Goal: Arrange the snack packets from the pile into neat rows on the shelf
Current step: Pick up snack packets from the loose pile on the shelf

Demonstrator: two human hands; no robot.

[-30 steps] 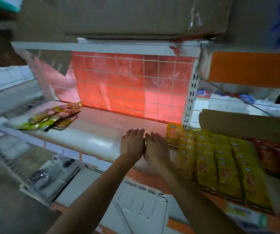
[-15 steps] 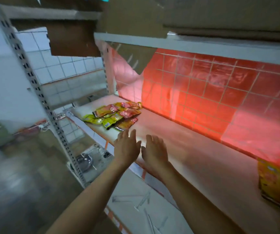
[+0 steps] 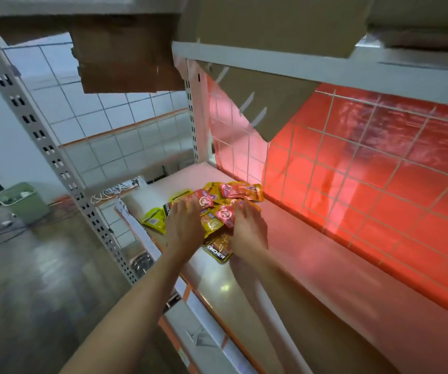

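A loose pile of yellow, red and pink snack packets point(image 3: 219, 202) lies at the left end of the white shelf point(image 3: 312, 282). My left hand point(image 3: 183, 226) lies flat on the pile's left side, fingers straight and spread over the packets. My right hand point(image 3: 248, 229) rests on the pile's right side, fingers stretched forward over a red packet. A yellow packet with dark lettering point(image 3: 217, 251) pokes out between my wrists. A lime-yellow packet point(image 3: 155, 219) sticks out at the left of the pile.
A red wire-grid back panel point(image 3: 366, 168) closes the shelf's rear. An upper shelf point(image 3: 325, 66) with cardboard boxes point(image 3: 125, 58) hangs overhead. A perforated grey upright point(image 3: 55, 163) stands at the left. A green bin point(image 3: 23, 202) sits on the floor.
The view swung left from the arranged yellow packets. Both hands travelled along the shelf to the pile and now lie on it, apart instead of side by side.
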